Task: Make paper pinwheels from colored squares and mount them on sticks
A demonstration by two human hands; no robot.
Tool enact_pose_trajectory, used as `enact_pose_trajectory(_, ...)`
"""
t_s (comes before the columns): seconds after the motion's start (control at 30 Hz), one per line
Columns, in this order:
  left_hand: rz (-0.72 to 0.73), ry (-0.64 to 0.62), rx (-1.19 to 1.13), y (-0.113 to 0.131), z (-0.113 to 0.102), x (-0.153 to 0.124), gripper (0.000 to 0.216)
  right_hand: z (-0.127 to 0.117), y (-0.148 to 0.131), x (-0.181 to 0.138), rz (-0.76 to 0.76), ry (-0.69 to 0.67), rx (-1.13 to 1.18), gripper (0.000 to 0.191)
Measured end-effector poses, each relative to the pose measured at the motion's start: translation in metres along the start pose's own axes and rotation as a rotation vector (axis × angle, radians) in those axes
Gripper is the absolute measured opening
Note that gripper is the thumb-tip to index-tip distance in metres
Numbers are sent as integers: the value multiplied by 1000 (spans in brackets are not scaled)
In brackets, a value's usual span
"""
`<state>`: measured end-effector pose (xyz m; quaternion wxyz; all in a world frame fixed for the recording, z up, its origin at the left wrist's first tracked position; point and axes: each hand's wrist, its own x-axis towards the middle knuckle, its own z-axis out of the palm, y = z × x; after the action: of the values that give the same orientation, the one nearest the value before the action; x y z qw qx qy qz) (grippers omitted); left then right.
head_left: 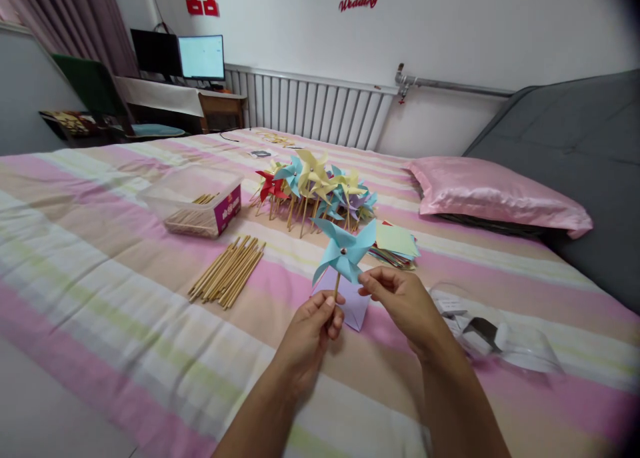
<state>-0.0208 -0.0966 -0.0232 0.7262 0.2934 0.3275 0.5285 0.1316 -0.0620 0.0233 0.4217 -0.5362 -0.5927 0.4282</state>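
Note:
A light blue paper pinwheel (344, 250) on a thin wooden stick stands upright above the striped bed. My left hand (311, 331) pinches the stick just below the pinwheel. My right hand (397, 297) is closed, its fingertips at the pinwheel's lower right blade. Under the hands lies a pale purple paper square (353, 306). Behind it rests a heap of finished pinwheels (315, 185) in red, blue, yellow and purple.
A bundle of wooden sticks (228, 271) lies to the left, with a clear plastic box of sticks (196, 202) behind it. Coloured paper sheets (396, 245) are stacked to the right, clear plastic packaging (500, 335) nearer. A pink pillow (495, 195) is at the headboard.

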Motion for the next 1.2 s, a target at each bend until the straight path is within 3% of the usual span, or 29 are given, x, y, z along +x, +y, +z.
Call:
enact_pose_trajectory(0.2, 6, 0, 5, 2, 0, 0, 25, -5, 2, 1, -21, 36, -39, 32)
enact_pose_trajectory(0.53, -54, -43, 55, 4, 0, -3, 27, -9, 0, 3, -82, 372, 108, 27)
enact_pose_trajectory(0.73, -100, -102, 83, 5, -1, -4, 26, -9, -3, 3, -109, 483, 189, 27)
enact_pose_trajectory(1.03, -74, -45, 75, 7, -1, -5, 26, -10, -10, -1, -77, 503, 271, 46)
enact_pose_trajectory(1.2, -36, -15, 92, 7, 0, -5, 26, -5, -14, -6, 17, 237, 277, 56)
